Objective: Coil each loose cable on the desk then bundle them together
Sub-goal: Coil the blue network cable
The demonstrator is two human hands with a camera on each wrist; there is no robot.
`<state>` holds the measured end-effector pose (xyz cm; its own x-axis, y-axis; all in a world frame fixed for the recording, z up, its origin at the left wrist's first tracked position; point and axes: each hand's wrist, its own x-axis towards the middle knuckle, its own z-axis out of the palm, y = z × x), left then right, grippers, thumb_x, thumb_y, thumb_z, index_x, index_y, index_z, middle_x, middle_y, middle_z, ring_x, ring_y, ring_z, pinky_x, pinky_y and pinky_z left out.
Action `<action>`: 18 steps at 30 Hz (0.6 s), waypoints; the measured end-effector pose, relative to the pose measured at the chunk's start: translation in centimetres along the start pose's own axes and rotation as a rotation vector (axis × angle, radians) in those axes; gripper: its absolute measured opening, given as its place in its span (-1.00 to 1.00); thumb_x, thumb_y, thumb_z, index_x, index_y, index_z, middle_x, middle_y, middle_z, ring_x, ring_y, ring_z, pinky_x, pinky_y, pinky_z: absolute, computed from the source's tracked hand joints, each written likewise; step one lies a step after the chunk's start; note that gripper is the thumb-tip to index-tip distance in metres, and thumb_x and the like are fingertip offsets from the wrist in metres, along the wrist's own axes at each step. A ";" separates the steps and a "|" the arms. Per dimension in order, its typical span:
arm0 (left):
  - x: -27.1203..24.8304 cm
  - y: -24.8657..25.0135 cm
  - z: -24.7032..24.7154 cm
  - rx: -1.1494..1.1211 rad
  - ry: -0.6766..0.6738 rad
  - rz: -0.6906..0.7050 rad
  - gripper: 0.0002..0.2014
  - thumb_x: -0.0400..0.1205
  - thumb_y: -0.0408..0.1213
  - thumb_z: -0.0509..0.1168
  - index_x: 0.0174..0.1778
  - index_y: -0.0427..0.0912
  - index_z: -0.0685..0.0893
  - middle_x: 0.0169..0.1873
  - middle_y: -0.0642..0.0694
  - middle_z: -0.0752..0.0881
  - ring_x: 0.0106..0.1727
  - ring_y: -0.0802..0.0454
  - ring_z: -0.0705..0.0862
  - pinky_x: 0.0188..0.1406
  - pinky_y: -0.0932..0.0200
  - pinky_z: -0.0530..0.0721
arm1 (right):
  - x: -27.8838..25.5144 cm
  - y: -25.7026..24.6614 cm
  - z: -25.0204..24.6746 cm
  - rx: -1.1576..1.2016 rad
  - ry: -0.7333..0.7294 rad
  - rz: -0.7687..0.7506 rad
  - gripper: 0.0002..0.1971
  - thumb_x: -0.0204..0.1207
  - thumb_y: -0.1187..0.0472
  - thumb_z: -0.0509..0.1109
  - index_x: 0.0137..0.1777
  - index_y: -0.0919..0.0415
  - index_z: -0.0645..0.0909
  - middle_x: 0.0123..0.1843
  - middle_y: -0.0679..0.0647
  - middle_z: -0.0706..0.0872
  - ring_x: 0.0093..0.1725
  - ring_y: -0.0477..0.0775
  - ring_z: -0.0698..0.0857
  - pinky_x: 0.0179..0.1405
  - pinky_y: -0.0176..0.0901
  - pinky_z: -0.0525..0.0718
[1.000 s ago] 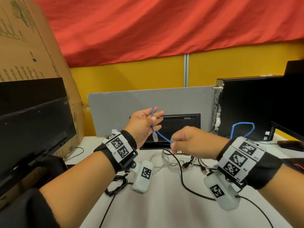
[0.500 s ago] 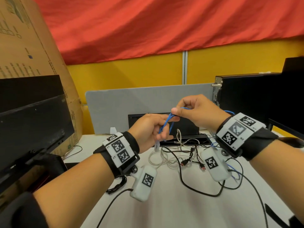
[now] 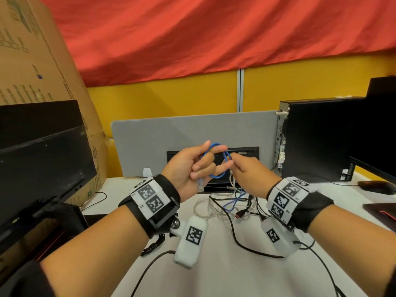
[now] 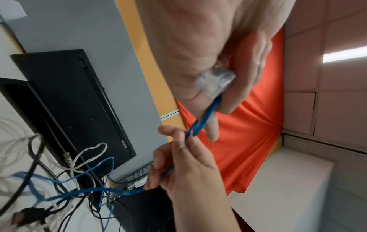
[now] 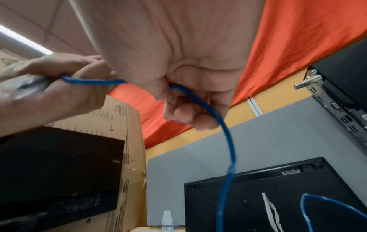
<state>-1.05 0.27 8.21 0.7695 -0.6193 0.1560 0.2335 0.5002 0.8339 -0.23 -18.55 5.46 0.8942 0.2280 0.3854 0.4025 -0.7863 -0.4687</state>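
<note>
Bright, even indoor light — ceiling strip (image 4: 344,55) glaring; wrist views blurred close up, edges warped.

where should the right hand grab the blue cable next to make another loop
Pinch the blue cable on the slack run hanging below the right hand, coming from above. That stretch hangs clear of the white cable tangle on the desk; lower down it crosses other cables.

Thin blue network cable (image 3: 216,159) looped in the air

Its clear plug hangs below the loop; the tail drops into tangled white and black cables (image 3: 222,207) on the white desk (image 3: 214,275).
</note>
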 end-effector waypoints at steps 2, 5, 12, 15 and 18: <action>0.2 0.1 0.1 0.015 0.006 0.039 -0.60 0.77 -0.27 0.06 0.41 -0.52 0.42 -0.71 0.01 0.32 -0.75 0.15 0.29 0.42 -0.09 0.57 | -0.4 0.1 0.7 -0.036 -0.074 0.008 -0.90 0.74 0.14 0.08 0.11 0.10 0.40 -0.39 0.05 0.57 -0.50 0.02 0.47 -0.48 -0.13 0.44; 0.5 -0.2 0.1 0.050 0.030 0.101 -0.59 0.79 -0.26 0.04 0.43 -0.53 0.36 -0.64 -0.03 0.41 -0.72 0.15 0.35 0.34 -0.14 0.63 | -0.6 -0.2 1.3 -0.085 -0.173 0.034 -0.76 0.74 0.14 0.12 0.36 0.09 0.28 -0.33 0.10 0.63 -0.43 0.04 0.55 -0.39 -0.12 0.55; 1.3 -0.2 -0.1 0.000 0.036 0.219 -0.65 0.78 -0.22 0.06 0.22 -0.49 0.48 -0.29 -0.21 0.80 -0.21 -0.16 0.83 0.18 -0.34 0.68 | -1.3 -0.6 2.1 -0.024 -0.228 0.010 -0.60 0.69 0.21 0.24 0.49 0.05 0.30 -0.24 0.07 0.65 -0.18 0.10 0.71 -0.11 -0.11 0.69; 1.3 0.0 0.2 0.049 0.015 0.256 -0.68 0.80 -0.22 0.01 0.10 -0.43 0.52 0.07 -0.25 0.80 0.10 -0.33 0.78 0.19 -0.40 0.64 | -1.3 -0.4 2.4 0.085 -0.223 -0.001 -0.40 0.64 0.15 0.32 0.57 -0.26 0.16 -0.20 0.11 0.73 -0.12 0.06 0.77 0.02 -0.05 0.75; 1.5 0.2 0.4 0.067 0.021 0.292 -0.72 0.82 -0.24 -0.04 0.25 -0.39 0.41 0.26 -0.23 0.72 0.16 -0.36 0.74 0.21 -0.43 0.61 | -1.0 0.0 2.6 0.213 -0.173 -0.018 -0.29 0.58 0.14 0.40 0.58 -0.37 0.14 -0.24 0.08 0.77 -0.19 -0.03 0.78 -0.02 -0.11 0.75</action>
<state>-0.03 -0.79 8.81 0.8104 -0.4423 0.3842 -0.0389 0.6138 0.7885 -0.62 -17.23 2.99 0.8995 0.3495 0.2623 0.4342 -0.6471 -0.6267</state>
